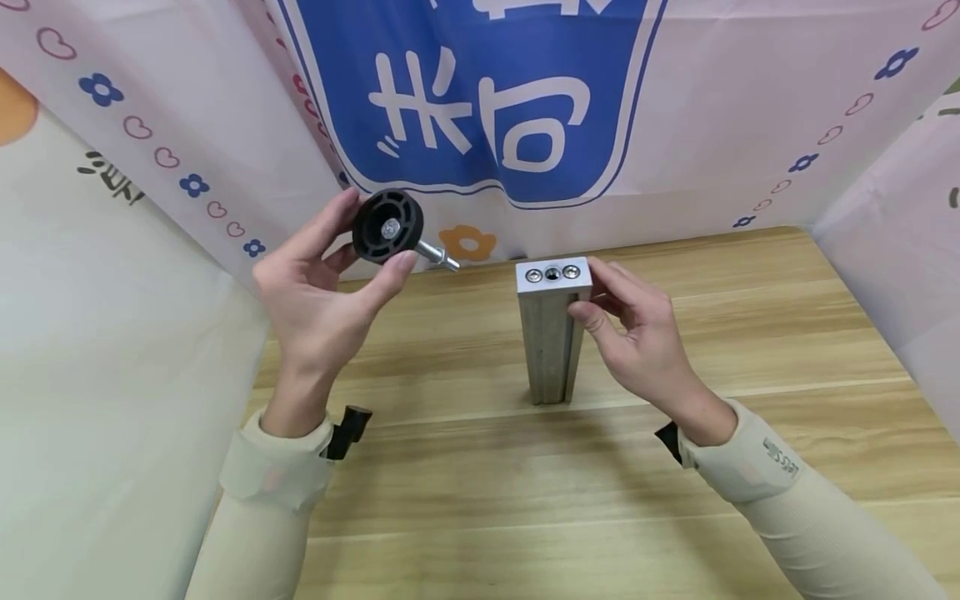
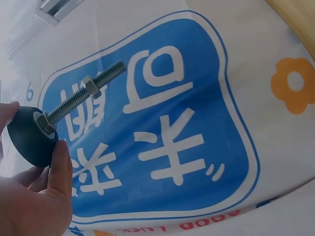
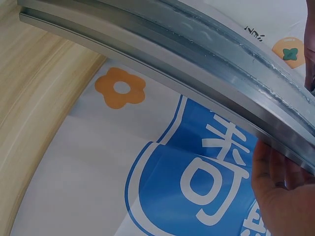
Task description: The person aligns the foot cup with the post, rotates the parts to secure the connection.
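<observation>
In the head view my left hand [image 1: 318, 287] pinches a black round leveling foot [image 1: 388, 225] by its base, its underside partly toward the camera. The foot's threaded stud points right and down; in the left wrist view a hex nut [image 2: 91, 87] sits partway along that stud [image 2: 69, 105]. My right hand [image 1: 637, 329] grips the top of an upright aluminum profile [image 1: 551, 342] from its right side. The profile stands on the wooden table and has a plate [image 1: 553, 274] on top with two screws and a hole between them. Foot and profile are apart.
A wooden table [image 1: 420, 483] spreads under both hands. White printed cloth [image 1: 712, 125] with a blue sign panel [image 1: 480, 167] hangs behind it, and more cloth hangs at the left and right sides. Both forearms wear pale sleeves with black wrist-mounted devices [image 1: 348, 432].
</observation>
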A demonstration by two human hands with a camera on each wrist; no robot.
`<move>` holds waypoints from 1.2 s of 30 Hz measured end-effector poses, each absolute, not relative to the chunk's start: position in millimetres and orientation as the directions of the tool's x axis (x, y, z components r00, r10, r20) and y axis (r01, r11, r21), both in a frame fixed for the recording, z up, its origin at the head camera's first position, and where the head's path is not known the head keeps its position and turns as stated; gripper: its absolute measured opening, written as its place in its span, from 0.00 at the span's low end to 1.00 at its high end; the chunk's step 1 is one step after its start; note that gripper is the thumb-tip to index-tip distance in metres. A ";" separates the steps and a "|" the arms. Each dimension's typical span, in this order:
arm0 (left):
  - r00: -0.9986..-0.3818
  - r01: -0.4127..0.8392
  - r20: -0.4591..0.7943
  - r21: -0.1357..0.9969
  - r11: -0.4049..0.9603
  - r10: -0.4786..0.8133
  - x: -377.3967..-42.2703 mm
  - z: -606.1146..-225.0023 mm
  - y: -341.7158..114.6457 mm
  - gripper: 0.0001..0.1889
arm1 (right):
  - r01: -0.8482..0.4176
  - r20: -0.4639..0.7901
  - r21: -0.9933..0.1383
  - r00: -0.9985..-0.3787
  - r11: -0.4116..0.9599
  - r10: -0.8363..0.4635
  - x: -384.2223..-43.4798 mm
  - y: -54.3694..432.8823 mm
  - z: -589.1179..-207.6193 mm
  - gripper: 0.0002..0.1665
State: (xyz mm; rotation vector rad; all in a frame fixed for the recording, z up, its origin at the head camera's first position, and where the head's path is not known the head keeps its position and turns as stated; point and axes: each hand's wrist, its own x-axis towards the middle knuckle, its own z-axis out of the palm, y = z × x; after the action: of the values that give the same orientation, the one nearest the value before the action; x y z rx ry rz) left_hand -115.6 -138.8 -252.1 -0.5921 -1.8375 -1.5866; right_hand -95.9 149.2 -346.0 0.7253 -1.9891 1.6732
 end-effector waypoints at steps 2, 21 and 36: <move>-0.702 0.697 0.710 0.702 0.145 -0.063 -116.0 -248.3 -135.8 0.30 | -0.641 0.631 -0.756 -0.768 0.132 -0.111 -95.8 149.9 -346.0 0.27; -0.719 0.693 0.695 0.717 -0.078 -0.011 -119.1 -214.9 -106.7 0.30 | -0.635 0.627 -0.763 -0.772 0.121 -0.106 -95.1 150.2 -346.7 0.27; -0.692 0.717 0.720 0.693 -0.072 0.042 -120.3 -197.8 -90.7 0.30 | -0.649 0.640 -0.754 -0.761 0.102 -0.108 -95.6 149.4 -346.2 0.25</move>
State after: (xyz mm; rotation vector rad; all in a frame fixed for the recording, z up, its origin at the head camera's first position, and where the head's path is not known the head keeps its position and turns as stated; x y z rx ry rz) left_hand -120.3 -90.7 -197.8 -0.8160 -1.7200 -1.8160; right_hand -95.6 149.4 -346.2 0.7379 -1.9605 1.7005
